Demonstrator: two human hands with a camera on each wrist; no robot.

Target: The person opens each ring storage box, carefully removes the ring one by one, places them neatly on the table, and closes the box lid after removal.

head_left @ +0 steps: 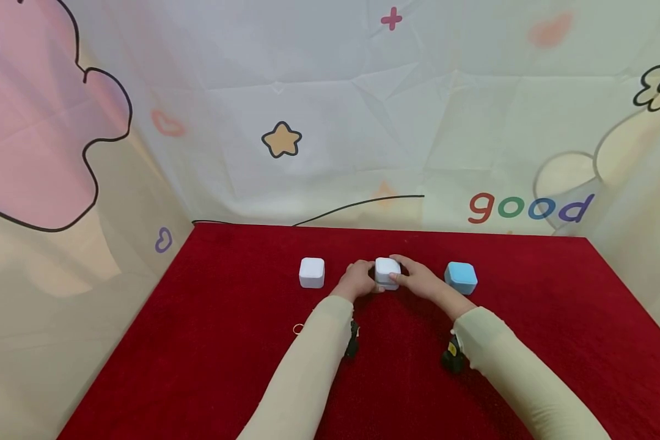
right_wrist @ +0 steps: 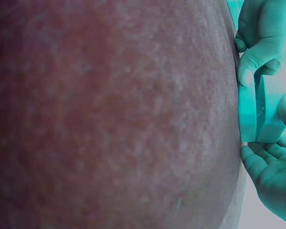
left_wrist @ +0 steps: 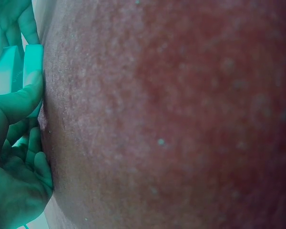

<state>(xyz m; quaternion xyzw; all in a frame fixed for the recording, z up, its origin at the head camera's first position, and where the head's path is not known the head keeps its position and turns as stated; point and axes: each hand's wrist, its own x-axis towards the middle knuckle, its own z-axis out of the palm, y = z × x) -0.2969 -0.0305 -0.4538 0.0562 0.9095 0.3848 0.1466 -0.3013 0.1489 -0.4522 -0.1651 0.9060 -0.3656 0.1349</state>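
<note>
The white two-part box [head_left: 387, 269] sits on the red-covered counter [head_left: 242, 360], directly between the two grips and touching both. Its upper part [right_wrist: 272, 107] and lower part [right_wrist: 248, 114] are slightly parted, with a wedge-shaped gap between. The left hand [head_left: 359, 278] grips it from the left, thumb against the lower part; the right hand [head_left: 420, 280] pinches the upper part from the right, spread only box-wide. The box looks light, stiff, rather smooth and not very fragile; opposite side walls seem the surest hold. A plain white cube [head_left: 311, 273] stands left of it, a light-blue one [head_left: 461, 278] right.
</note>
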